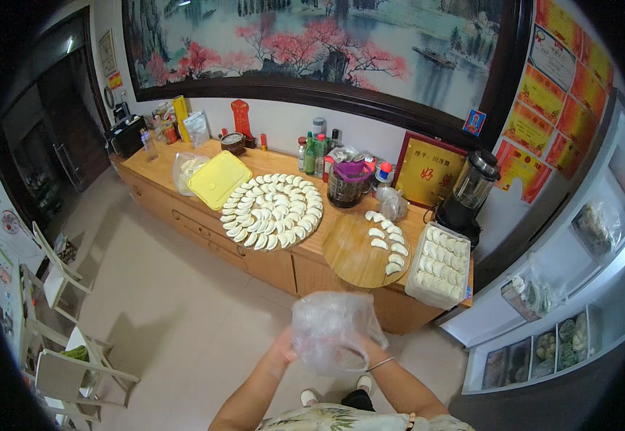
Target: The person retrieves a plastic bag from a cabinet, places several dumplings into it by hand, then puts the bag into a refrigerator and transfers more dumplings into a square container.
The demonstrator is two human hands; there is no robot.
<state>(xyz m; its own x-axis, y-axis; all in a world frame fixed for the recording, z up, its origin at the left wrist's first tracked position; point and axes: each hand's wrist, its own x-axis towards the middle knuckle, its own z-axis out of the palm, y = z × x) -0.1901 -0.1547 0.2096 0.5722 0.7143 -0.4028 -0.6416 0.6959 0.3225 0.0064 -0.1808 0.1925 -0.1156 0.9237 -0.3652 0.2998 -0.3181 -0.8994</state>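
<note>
Place: I'd call this a small dumpling shop or eatery's prep room.
Bench: I see a long wooden bench (183, 205) along the wall, with drawers below.
Food: a round tray of dumplings (272, 211), a round wooden board (352, 257) with more, and a white tub (440, 266) packed full.
Gear: a blender (468, 194), sauce bottles (316, 152), a yellow lidded box (218, 179).
Cold storage: a glass-fronted fridge (564, 316) with bagged food.
Walls: a big landscape painting (312, 39) and framed certificates (557, 86).
Seating: white chairs (61, 316) on a tiled floor (176, 309).
</note>
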